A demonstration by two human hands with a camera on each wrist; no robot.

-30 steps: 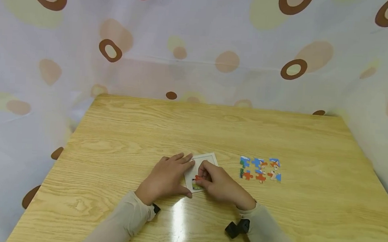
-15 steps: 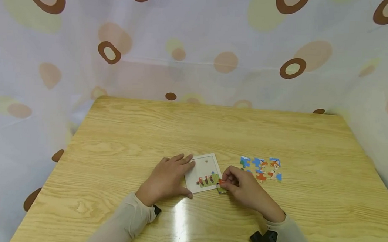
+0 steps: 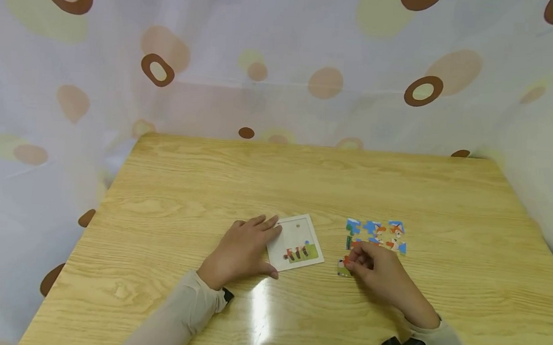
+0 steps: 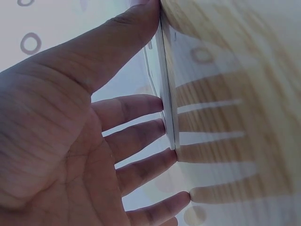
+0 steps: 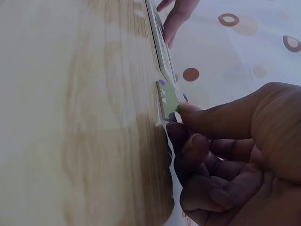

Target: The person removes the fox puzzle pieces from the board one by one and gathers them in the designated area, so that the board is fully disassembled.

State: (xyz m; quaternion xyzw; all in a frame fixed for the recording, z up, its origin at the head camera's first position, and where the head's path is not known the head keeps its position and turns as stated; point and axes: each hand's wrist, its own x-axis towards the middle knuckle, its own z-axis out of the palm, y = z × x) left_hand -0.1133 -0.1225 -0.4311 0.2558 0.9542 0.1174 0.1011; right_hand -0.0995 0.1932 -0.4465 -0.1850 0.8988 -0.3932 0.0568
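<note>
A white square puzzle board (image 3: 296,242) lies on the table, with a joined green-and-red picture strip along its near side. My left hand (image 3: 242,252) rests at the board's left edge, fingers spread and fairly straight; in the left wrist view the thumb (image 4: 117,40) and fingertips touch the board's edge (image 4: 168,94). To the right of the board, my right hand (image 3: 382,271) pinches a green-and-red puzzle piece (image 3: 344,269) between thumb and finger. In the right wrist view the puzzle piece (image 5: 168,100) is close to the tabletop; I cannot tell whether it touches.
Behind my right hand lie several loose puzzle pieces (image 3: 396,228) in two rows, blue with parts of an orange animal. My right hand partly hides the nearer row. The wooden table (image 3: 200,178) ends at a patterned cloth (image 3: 280,109) behind.
My right hand has moved right, off the board, carrying the pinched puzzle piece to the table beside the loose pieces. My left hand stays at the board's left edge.
</note>
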